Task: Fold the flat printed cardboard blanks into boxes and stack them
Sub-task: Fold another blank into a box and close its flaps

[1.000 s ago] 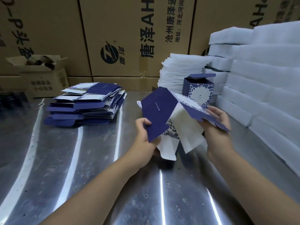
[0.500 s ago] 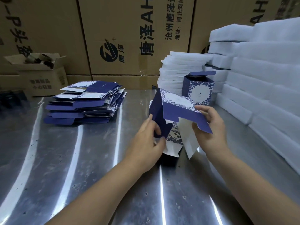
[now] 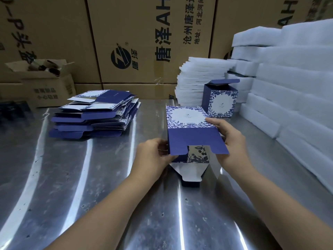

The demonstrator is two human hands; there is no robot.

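The shiny metal table (image 3: 108,195) has bare surface in front of and to the left of the person's arms. Its far edge is walled by tall brown printed cartons (image 3: 144,33). The right side is lined by stacked white foam blocks (image 3: 292,87), with a pile of thin white foam sheets (image 3: 200,78) at the back.

A heap of flat blue-and-white printed cardboard blanks (image 3: 95,116) lies on the table to the far left, well apart from the hands. A small open brown carton (image 3: 48,87) sits behind it. A finished blue floral box (image 3: 219,101) stands upright near the foam, its lid flap raised.

The half-folded blue-and-white cardboard box (image 3: 191,139) is at the table's middle, between the two hands. Its long axis runs away from the person toward the cartons. The white floral panel faces up, and the open flapped end points back at the person. A notched blue flap juts forward, and a white flap below it reaches down to the table.

The left hand (image 3: 153,157) grips the box's near left corner with curled fingers. The right hand (image 3: 232,141) clasps the right side, with its thumb on the top panel's edge.
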